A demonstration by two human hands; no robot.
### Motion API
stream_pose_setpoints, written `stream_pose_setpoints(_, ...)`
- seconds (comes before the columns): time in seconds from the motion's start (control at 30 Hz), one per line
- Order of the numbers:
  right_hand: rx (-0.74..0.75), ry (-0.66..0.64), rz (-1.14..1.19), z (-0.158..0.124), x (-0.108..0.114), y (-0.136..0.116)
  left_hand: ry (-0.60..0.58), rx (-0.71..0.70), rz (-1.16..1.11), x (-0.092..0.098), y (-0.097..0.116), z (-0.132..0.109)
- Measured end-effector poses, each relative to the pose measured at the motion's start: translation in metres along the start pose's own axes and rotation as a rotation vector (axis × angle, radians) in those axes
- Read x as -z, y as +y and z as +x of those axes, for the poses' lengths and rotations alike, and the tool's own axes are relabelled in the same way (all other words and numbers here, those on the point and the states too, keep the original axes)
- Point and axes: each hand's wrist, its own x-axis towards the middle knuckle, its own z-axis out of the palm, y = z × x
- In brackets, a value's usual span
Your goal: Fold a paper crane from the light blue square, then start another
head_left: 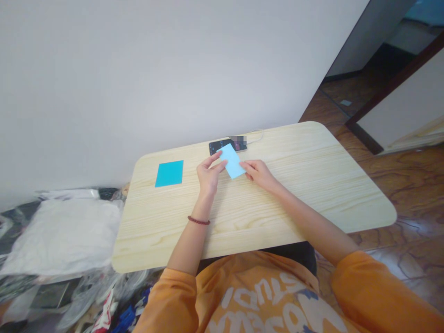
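Note:
Between my two hands a light blue sheet of paper (230,162), a narrow rectangle in shape, is held tilted above the table. My left hand (208,175) pinches its left edge, thumb on the near face. On the lower right edge, the thumb and fingers of my right hand (255,172) are closed. Whether the sheet is folded I cannot tell. A darker blue square of paper (169,173) lies flat on the table, to the left of my left hand. Behind the held sheet lies a black phone (216,147), partly covered by it.
The pale wooden table (277,212) has rounded corners and stands against a white wall (156,74). A white cable (260,135) runs from the phone along the back edge. Left of the table are a white package (69,231) and plastic bags; brown wooden floor (367,175) is on the right.

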Motion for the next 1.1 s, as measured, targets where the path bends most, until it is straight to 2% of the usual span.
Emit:
stream_pose_setpoints(0.1,0.008,-0.008,0.135,0.001,0.002,-0.001,-0.066,0.014,0.025,0.001,0.0,0.0)
stream_pose_setpoints(0.27,-0.061,0.037,0.317,0.006,0.003,-0.002,-0.209,0.045,0.065,0.001,0.003,-0.004)
stream_pose_setpoints(0.43,-0.105,0.08,0.395,0.007,0.005,-0.004,-0.279,0.075,0.092,-0.001,0.007,-0.009)
stream_pose_setpoints(0.63,-0.116,0.144,0.366,0.008,0.003,-0.002,-0.338,0.105,0.117,-0.004,0.005,-0.01)
stream_pose_setpoints(0.8,0.014,0.311,0.053,0.01,0.002,0.006,-0.324,0.113,0.114,-0.008,0.002,-0.013)
stream_pose_setpoints(0.9,0.052,0.364,-0.093,0.01,0.004,0.009,-0.307,0.12,0.101,-0.011,0.0,-0.015)
stream_pose_setpoints(0.97,0.054,0.359,-0.107,0.01,0.005,0.01,-0.292,0.128,0.084,-0.012,-0.002,-0.016)
stream_pose_setpoints(1.1,0.059,0.267,-0.032,0.009,0.003,0.009,-0.217,0.122,0.059,-0.012,-0.004,-0.015)
